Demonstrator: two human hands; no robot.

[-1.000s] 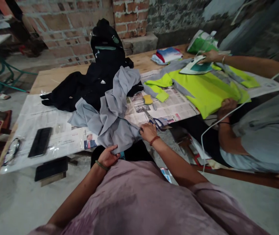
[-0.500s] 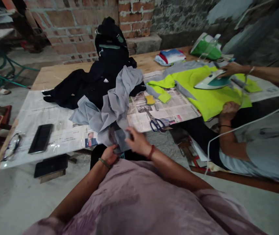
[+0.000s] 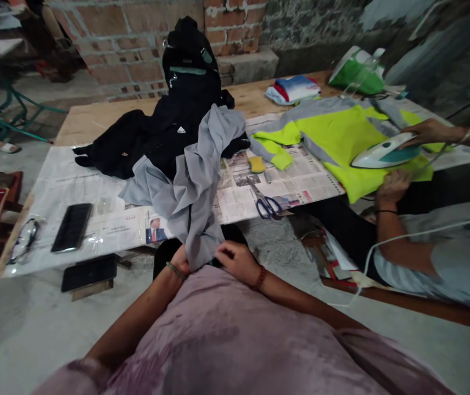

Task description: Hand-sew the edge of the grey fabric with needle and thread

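Left hand (image 3: 180, 260) — partly hidden behind grey garment (image 3: 201, 189); co-worker (image 3: 461, 258) — cut off by right edge.

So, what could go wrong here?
If hot, the iron could burn the co-worker's lower hand, close beside it. The scissors lie with their handles at the near edge of the table, so a bump might knock them off. The grey garment hangs off that edge and might slip if the left hand loosens.

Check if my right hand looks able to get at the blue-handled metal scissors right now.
Probably yes: the blue-handled scissors lie uncovered at the near edge of the wooden table, and nothing appears to block your right hand, close by the grey fabric garment.
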